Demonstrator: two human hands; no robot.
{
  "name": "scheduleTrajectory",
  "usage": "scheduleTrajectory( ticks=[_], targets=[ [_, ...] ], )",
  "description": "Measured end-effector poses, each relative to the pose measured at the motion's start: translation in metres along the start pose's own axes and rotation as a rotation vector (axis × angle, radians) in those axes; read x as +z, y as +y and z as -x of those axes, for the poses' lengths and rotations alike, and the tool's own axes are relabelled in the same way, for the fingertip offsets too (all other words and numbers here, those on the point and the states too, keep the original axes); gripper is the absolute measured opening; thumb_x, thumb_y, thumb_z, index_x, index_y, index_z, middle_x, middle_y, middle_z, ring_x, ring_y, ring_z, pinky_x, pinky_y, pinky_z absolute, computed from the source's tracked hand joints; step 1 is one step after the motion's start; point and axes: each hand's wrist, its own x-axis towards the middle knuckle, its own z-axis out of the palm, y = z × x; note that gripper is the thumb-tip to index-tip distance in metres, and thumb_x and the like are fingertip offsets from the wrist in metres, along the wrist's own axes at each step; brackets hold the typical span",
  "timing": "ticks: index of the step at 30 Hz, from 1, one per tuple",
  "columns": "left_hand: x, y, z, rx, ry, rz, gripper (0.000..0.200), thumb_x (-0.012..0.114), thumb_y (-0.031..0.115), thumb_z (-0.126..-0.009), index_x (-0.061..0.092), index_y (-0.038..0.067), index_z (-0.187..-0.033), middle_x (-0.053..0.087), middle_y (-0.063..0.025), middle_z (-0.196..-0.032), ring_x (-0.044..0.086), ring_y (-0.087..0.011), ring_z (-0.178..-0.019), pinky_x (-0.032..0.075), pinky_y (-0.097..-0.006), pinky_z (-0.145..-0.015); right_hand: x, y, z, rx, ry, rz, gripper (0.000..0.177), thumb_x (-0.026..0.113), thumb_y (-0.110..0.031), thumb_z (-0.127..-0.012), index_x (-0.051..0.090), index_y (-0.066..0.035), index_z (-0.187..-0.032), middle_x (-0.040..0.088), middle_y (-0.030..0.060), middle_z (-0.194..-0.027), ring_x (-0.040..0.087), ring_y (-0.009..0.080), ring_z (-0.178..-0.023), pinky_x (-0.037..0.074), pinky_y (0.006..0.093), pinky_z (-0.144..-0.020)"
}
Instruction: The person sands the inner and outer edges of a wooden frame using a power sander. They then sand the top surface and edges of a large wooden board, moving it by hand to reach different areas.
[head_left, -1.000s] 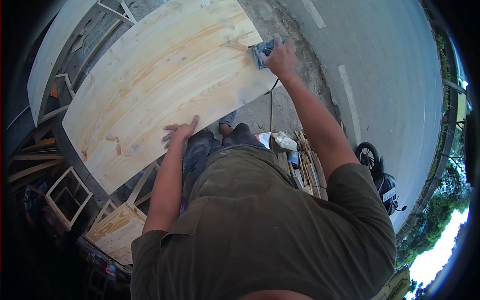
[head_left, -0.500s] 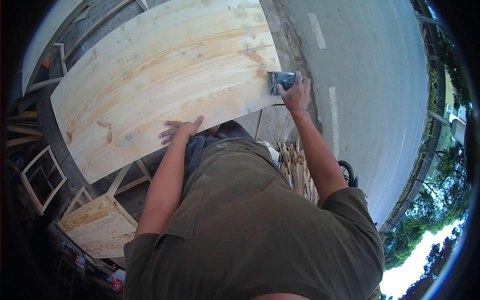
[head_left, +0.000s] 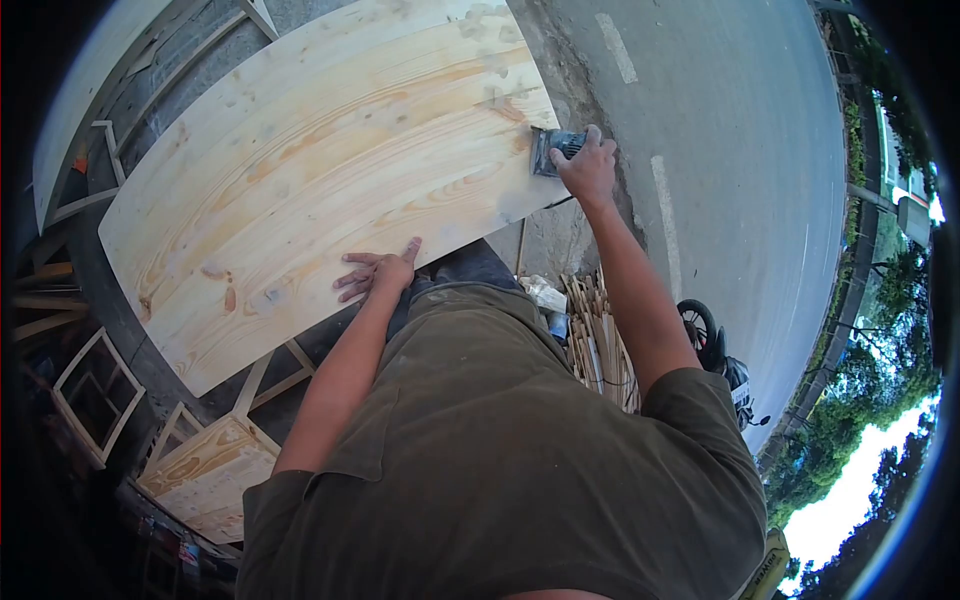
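Note:
A large pale wooden board (head_left: 330,170) with brown grain and knots lies flat in front of me. My left hand (head_left: 378,272) rests palm down near the board's close edge, its fingers spread. At the board's right edge, my right hand (head_left: 588,165) is wrapped round a dark block-shaped sanding tool (head_left: 553,152). The tool's flat plate lies on the board's surface, partly past the edge. My fingers hide part of the tool's body.
A bundle of thin wood strips (head_left: 600,345) stands below the board's right end, near a motorcycle (head_left: 705,330). Wooden frames (head_left: 98,395) and a wooden box (head_left: 215,470) are at the lower left. A road (head_left: 740,180) runs along the right.
The view has shifted and turned slightly. My left hand has slid a little to the right along the board's near edge. My right hand stays on the tool at the right edge.

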Motion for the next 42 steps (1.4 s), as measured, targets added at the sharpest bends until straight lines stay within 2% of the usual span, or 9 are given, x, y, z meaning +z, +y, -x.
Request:
scheduleTrajectory(
  ticks=[5,9,13,16,20,24,31,35,42],
  targets=[
    [0.006,0.004,-0.014,0.007,-0.022,-0.128,0.160,0.063,0.097,-0.075,-0.022,-0.005,-0.164,-0.032,-0.0512,-0.158,-0.022,-0.0834,-0.139,0.010,-0.0955,-0.103,0.006,-0.075,0.079,-0.195,-0.239,-0.075,0.088,0.081,-0.034,-0.078,0.044,0.002,-0.150,0.050,0.0334,-0.125,0.062,0.0539,-0.107,0.057,0.0602,-0.091],
    [-0.043,-0.002,-0.014,0.270,-0.237,-0.198,0.123,0.039,0.091,-0.093,0.022,-0.005,-0.167,0.018,-0.0444,-0.166,0.018,-0.0657,-0.151,0.020,-0.0806,-0.114,0.028,-0.127,0.131,-0.458,-0.419,-0.163,0.103,0.077,-0.027,-0.076,0.029,0.011,-0.159,0.046,0.0383,-0.125,0.057,0.0557,-0.104,0.055,0.0592,-0.093],
    [-0.091,-0.042,-0.008,0.712,0.003,0.496,0.100,0.046,0.081,-0.100,0.039,0.006,-0.165,0.060,-0.0323,-0.147,0.066,-0.0458,-0.123,0.050,-0.0564,-0.106,0.039,-0.156,0.149,-0.719,-0.607,-0.433,0.107,0.079,-0.031,-0.082,0.022,0.009,-0.163,0.046,0.0420,-0.135,0.059,0.0538,-0.112,0.054,0.0531,-0.102],
    [-0.125,-0.015,0.072,0.832,0.134,0.430,0.090,0.071,0.057,-0.098,0.041,0.000,-0.161,0.048,-0.0356,-0.154,0.052,-0.0495,-0.141,0.048,-0.0498,-0.115,0.055,-0.131,0.137,-0.783,-0.887,-0.664,0.099,0.077,-0.033,-0.088,0.027,0.006,-0.163,0.050,0.0375,-0.141,0.061,0.0492,-0.121,0.052,0.0493,-0.106],
    [-0.092,0.020,0.093,0.535,0.555,-0.106,0.094,0.091,0.028,-0.080,0.039,0.007,-0.155,0.040,-0.0281,-0.147,0.057,-0.0537,-0.123,0.059,-0.0588,-0.096,0.043,-0.028,0.093,-0.797,-0.988,-0.382,0.078,0.075,-0.035,-0.095,0.045,0.000,-0.157,0.057,0.0317,-0.141,0.062,0.0475,-0.127,0.051,0.0501,-0.108],
    [-0.021,0.072,0.138,0.705,0.645,-0.069,0.076,0.086,0.018,-0.080,0.046,0.006,-0.144,0.045,-0.0300,-0.135,0.059,-0.0522,-0.114,0.062,-0.0552,-0.089,0.049,0.137,0.034,-0.655,-0.730,-0.049,0.069,0.074,-0.033,-0.095,0.051,0.001,-0.150,0.059,0.0327,-0.139,0.064,0.0504,-0.122,0.054,0.0548,-0.103],
    [0.091,0.165,0.190,1.019,0.664,-0.097,0.074,0.073,0.005,-0.081,0.051,0.015,-0.151,0.049,-0.0309,-0.137,0.060,-0.0504,-0.111,0.061,-0.0516,-0.083,0.060,0.374,-0.066,-0.390,-0.898,0.406,0.067,0.076,-0.041,-0.092,0.062,0.001,-0.142,0.068,0.0333,-0.134,0.063,0.0480,-0.130,0.052,0.0520,-0.109],
    [0.070,0.135,0.178,0.826,0.712,0.007,0.081,0.073,0.005,-0.083,0.049,0.024,-0.158,0.047,-0.0296,-0.141,0.060,-0.0502,-0.111,0.059,-0.0537,-0.088,0.078,0.365,-0.102,-0.454,-0.796,0.332,0.073,0.077,-0.041,-0.092,0.057,0.004,-0.146,0.065,0.0340,-0.137,0.061,0.0500,-0.131,0.051,0.0522,-0.111],
    [-0.032,-0.015,0.118,0.177,0.673,0.274,0.098,0.091,0.028,-0.083,0.034,0.025,-0.163,0.042,-0.0278,-0.147,0.062,-0.0546,-0.122,0.057,-0.0554,-0.101,0.074,0.132,-0.053,-0.504,-0.540,0.052,0.095,0.073,-0.051,-0.096,0.034,0.009,-0.158,0.043,0.0459,-0.150,0.044,0.0615,-0.139,0.043,0.0613,-0.115]
  ],
)
